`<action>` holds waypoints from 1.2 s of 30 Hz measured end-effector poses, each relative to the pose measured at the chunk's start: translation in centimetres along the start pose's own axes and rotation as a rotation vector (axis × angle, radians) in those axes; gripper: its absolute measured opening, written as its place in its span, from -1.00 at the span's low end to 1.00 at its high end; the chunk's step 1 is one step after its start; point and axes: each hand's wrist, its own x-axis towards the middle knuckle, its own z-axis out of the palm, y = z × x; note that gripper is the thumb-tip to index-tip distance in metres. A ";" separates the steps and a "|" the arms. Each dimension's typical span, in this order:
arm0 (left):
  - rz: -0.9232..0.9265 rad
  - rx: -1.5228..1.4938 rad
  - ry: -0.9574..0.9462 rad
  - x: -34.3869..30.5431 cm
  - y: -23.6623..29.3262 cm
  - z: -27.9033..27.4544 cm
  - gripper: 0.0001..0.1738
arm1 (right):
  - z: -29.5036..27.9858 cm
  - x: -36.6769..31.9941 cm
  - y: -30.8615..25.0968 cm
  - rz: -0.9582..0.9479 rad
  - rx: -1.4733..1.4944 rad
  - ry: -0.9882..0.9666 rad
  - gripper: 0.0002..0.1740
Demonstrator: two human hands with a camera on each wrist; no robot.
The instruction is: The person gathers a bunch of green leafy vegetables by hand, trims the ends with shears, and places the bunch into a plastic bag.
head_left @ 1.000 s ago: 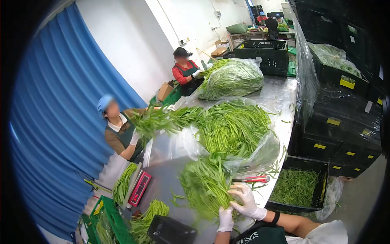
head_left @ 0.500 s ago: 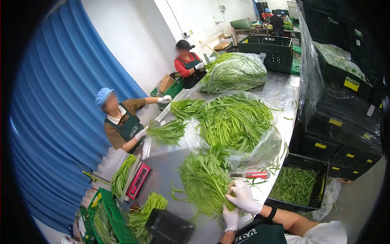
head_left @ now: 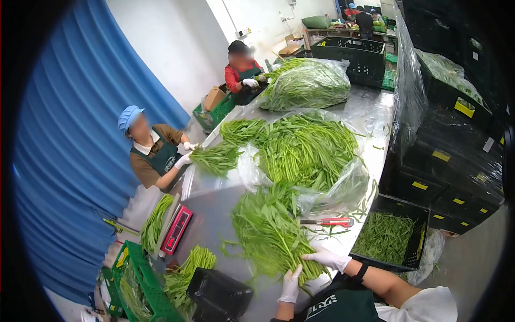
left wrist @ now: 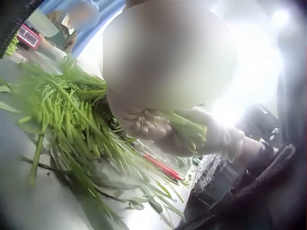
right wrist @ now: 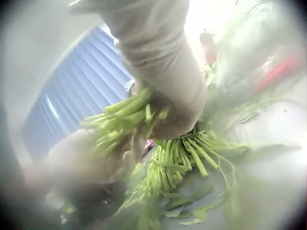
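A thick bunch of water spinach [head_left: 271, 231] lies on the near part of the metal table, leaves away from me and stem ends toward me. My white-gloved left hand [head_left: 289, 285] holds the stem ends from the left. From the other side, my gloved right hand [head_left: 328, 258] grips the stems. In the right wrist view its fingers [right wrist: 168, 81] curl over a cluster of cut stems [right wrist: 127, 115], with more stems hanging below. Much of the left wrist view is blurred, but stems [left wrist: 187, 127] show against a glove there. A red box cutter [head_left: 328, 221] lies just beyond my right hand.
A large heap of water spinach [head_left: 306, 153] sits on an opened plastic bag. Left are a red scale [head_left: 176, 232], a black tray [head_left: 220, 292] and a green crate [head_left: 142, 287]. A black crate of greens [head_left: 386, 239] stands right. Across the table, a person [head_left: 155, 153] handles greens.
My hands have spread slightly apart along the stem ends, the left one shifting left. Across the table, the person's reaching arm has drawn back to the bunch in the other hand.
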 end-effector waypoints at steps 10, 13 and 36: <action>-0.313 -0.332 -0.090 -0.9 4.2 0.1 -0.72 | -0.8 1.5 1.4 0.137 0.486 -0.131 -0.74; -0.292 -0.311 -0.126 -0.4 3.8 0.1 -0.80 | -0.2 2.8 2.2 -0.060 0.248 -0.069 -0.73; -0.095 -0.293 -0.105 -3.6 7.7 1.4 -0.88 | 2.3 -3.5 -9.4 -0.988 -1.196 0.092 -0.27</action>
